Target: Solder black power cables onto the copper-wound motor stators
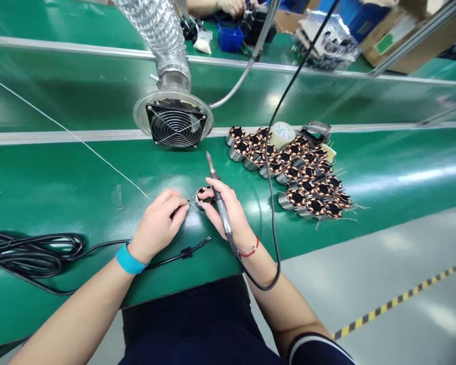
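Note:
Over the green bench, my left hand [160, 219] pinches thin wire ends that run to a copper-wound motor coil [204, 194]. My right hand [228, 210] holds a soldering iron [221, 205] against the palm, its tip pointing up and away from me, while thumb and fingers grip the coil's rim. The iron's black cable loops below my right wrist and up past the coils. Just in front of me lies a black cable end [197, 247] with a small clip. A thin white solder strand [79, 139] slants down from the upper left to near my left hand.
A fan [178, 126] on a silver duct [155, 33] hangs beyond my hands. Several wound coils [289, 167] stand at the right, beside a tape roll [282, 133]. Coiled black cable [34, 256] lies left. Across the divider are another person's hand [233, 7] and a blue bin [230, 38].

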Motion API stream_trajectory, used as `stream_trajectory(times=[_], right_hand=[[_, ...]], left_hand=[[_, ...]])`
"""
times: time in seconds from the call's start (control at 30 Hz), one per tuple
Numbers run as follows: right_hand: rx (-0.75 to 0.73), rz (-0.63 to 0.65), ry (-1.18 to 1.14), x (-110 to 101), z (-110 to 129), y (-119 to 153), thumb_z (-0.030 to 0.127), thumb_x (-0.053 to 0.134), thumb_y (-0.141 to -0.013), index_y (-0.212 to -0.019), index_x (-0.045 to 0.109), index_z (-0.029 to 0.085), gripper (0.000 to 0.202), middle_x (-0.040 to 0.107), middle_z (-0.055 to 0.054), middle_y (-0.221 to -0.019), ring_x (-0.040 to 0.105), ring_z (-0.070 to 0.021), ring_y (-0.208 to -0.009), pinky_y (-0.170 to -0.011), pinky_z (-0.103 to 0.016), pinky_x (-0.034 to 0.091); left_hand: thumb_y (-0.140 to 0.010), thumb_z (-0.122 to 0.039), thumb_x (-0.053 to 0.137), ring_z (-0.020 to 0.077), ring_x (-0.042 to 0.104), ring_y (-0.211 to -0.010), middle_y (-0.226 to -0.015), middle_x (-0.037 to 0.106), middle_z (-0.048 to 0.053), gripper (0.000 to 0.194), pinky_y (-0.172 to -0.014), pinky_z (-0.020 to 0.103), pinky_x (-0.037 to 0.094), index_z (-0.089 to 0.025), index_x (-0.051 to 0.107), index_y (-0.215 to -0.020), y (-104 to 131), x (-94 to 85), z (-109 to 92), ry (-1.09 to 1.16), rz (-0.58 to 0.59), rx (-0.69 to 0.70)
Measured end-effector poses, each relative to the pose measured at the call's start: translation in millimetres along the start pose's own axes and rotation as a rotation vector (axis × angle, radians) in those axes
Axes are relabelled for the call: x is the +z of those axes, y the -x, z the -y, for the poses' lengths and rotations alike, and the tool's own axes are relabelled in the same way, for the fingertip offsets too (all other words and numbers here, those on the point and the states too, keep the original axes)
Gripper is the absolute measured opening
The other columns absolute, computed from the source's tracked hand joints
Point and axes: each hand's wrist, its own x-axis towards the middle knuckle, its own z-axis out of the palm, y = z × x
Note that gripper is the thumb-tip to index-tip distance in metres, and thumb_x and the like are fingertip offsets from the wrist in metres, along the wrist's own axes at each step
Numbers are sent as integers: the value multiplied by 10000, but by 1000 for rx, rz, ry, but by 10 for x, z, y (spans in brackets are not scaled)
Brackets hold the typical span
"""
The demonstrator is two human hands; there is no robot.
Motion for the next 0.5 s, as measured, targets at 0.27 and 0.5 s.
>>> stream_trajectory(times=[0.27,0.5], right_hand=[[13,-48,211,216,108,-116,160,520,-880,-1300,465,248,433,681,-3,-892,583,-198,-869,-837,-365,417],[-52,-232,80,11,155,88,177,472,-928,-1361,427,273,445,703,6,-844,638,-184,-852,-865,-382,480]], left_hand=[[-880,-183,517,153,562,-803,-845,600,35,106,-738,273,446,-172,606,-823,-5,25,-3,25,-68,-120],[-872,-181,522,151,566,-802,-848,604,33,102,-735,269,441,-179,604,-810,-1,22,-26,52,-32,-157]])
